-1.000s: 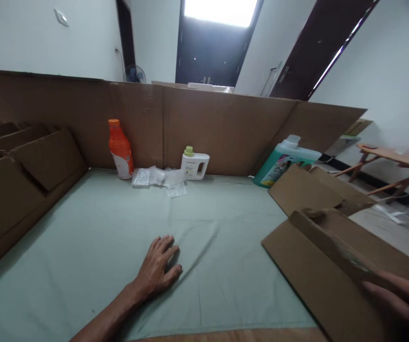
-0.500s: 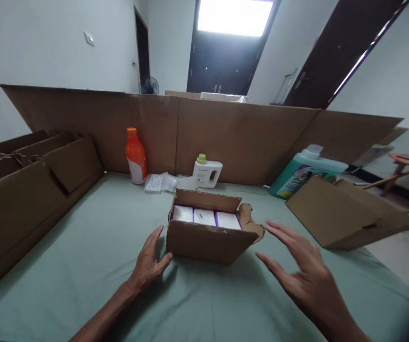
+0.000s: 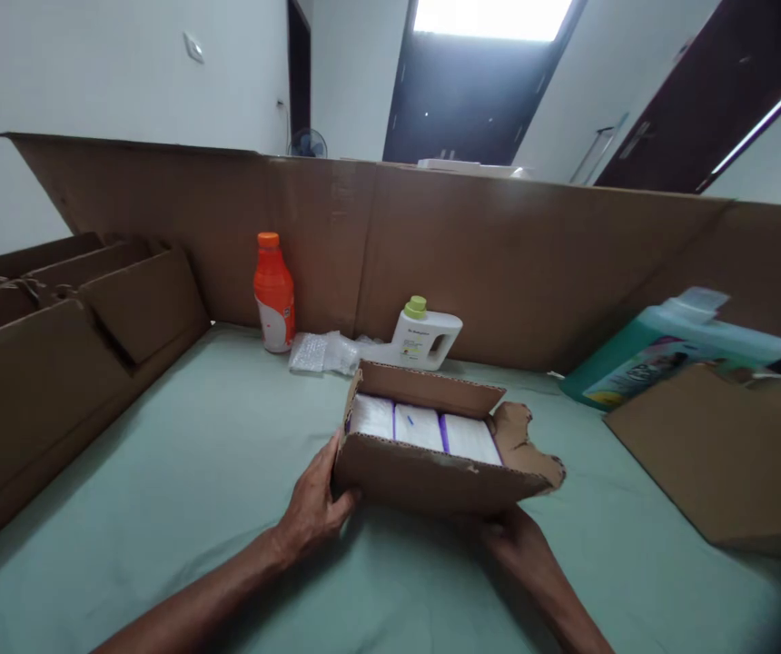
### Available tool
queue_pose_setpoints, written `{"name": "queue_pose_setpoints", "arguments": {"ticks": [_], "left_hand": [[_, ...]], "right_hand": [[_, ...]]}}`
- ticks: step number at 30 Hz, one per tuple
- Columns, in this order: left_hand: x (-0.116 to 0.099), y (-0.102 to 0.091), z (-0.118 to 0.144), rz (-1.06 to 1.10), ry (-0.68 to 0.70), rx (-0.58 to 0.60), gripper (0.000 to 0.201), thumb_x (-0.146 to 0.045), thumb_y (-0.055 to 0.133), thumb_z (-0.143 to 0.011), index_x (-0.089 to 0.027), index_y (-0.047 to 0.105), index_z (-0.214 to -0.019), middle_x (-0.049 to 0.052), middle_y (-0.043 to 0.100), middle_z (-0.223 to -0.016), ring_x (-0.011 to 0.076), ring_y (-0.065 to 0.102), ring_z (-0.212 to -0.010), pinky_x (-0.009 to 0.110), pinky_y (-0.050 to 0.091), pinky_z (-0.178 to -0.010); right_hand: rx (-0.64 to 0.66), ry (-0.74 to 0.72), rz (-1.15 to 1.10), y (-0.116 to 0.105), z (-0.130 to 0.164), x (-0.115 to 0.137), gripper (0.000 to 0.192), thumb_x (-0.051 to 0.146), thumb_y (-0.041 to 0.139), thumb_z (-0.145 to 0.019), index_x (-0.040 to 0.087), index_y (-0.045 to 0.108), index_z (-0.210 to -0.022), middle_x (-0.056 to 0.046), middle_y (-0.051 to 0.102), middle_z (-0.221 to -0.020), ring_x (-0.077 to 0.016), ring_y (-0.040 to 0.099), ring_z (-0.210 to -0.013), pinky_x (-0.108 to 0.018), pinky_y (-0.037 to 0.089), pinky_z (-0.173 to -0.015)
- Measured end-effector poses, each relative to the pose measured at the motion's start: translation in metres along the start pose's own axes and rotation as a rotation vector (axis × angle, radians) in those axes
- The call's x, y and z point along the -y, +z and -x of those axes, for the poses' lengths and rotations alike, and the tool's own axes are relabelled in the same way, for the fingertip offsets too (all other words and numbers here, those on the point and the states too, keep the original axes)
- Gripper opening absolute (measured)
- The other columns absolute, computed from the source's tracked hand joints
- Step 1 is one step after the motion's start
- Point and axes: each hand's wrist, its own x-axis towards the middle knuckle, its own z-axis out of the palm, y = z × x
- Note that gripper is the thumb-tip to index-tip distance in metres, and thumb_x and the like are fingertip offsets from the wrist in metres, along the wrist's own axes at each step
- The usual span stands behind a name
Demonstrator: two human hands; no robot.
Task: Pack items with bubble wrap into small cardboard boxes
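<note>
An open cardboard box [image 3: 424,477] sits on the green cloth in front of me. Inside it lie three white packs [image 3: 421,427] side by side, with purple edging. My left hand [image 3: 312,509] grips the box's near left corner. My right hand [image 3: 517,545] is pressed against the box's near right underside, its fingers hidden beneath the torn flap [image 3: 523,440].
An orange bottle [image 3: 273,292], a crumpled plastic wrap [image 3: 322,352] and a small white jug with a green cap [image 3: 424,331] stand along the cardboard wall [image 3: 499,263]. A teal detergent jug [image 3: 663,350] lies at right beside a flat cardboard piece [image 3: 717,459]. Folded cardboard [image 3: 56,345] is stacked at left.
My right hand has come in from open air onto the box's right underside. My left hand has closed on the left corner. The view has shifted to the left.
</note>
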Motion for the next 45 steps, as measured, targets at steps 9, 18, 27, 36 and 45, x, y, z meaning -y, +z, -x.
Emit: {"name": "queue_pose_setpoints", "arguments": {"ticks": [9, 18, 27, 36, 45], "left_hand": [[0.030, -0.049, -0.051, -0.144, 0.085, 0.002, 0.051, -0.009, 0.046, -0.074, -0.017, 0.068, -0.119, 0.010, 0.071, -0.120, 0.0241, 0.066, -0.109, 0.040, 0.053, -0.098], [-0.001, -0.027, -0.240, -0.279, 0.153, -0.127, 0.019, -0.017, 0.074, -0.077, -0.016, 0.074, -0.096, 0.013, 0.064, -0.117, 0.0320, 0.049, -0.121, 0.051, 0.038, -0.106], [-0.019, -0.070, -0.181, -0.047, 0.076, -0.278, 0.021, -0.032, 0.059, -0.089, -0.012, 0.067, -0.090, 0.012, 0.065, -0.116, 0.0246, 0.054, -0.117, 0.046, 0.041, -0.103], [-0.011, -0.123, 0.048, 0.862, -0.600, -0.288, 0.018, -0.035, 0.062, -0.077, -0.018, 0.065, -0.084, 0.007, 0.075, -0.088, 0.0230, 0.072, -0.079, 0.038, 0.061, -0.071], [-0.044, -0.090, 0.102, 1.228, -0.584, 0.044, 0.046, -0.040, 0.055, -0.083, -0.019, 0.070, -0.121, 0.010, 0.077, -0.109, 0.0343, 0.065, -0.118, 0.053, 0.050, -0.105]], "right_hand": [[-0.143, -0.041, -0.056, 0.023, -0.011, -0.028, 0.043, 0.056, 0.067, -0.068, 0.021, 0.069, -0.093, -0.011, 0.079, -0.092, -0.0344, 0.074, -0.087, -0.043, 0.060, -0.077], [-0.110, -0.044, -0.091, 0.022, -0.014, -0.046, 0.043, 0.053, 0.069, -0.072, 0.020, 0.070, -0.099, -0.012, 0.079, -0.099, -0.0343, 0.073, -0.094, -0.043, 0.060, -0.086], [-0.080, -0.066, -0.140, 0.022, -0.013, -0.043, 0.048, 0.052, 0.068, -0.073, 0.018, 0.069, -0.108, -0.012, 0.078, -0.106, -0.0333, 0.073, -0.097, -0.045, 0.059, -0.089], [-0.110, -0.112, -0.078, 0.019, -0.011, -0.026, 0.057, 0.054, 0.062, -0.071, 0.015, 0.068, -0.111, -0.016, 0.076, -0.110, -0.0359, 0.072, -0.101, -0.052, 0.054, -0.094], [0.259, 0.051, -0.706, 0.070, 0.122, 0.013, 0.078, 0.065, 0.073, -0.074, 0.024, 0.057, -0.139, -0.020, 0.062, -0.139, -0.0349, 0.063, -0.123, -0.048, 0.055, -0.093]]}}
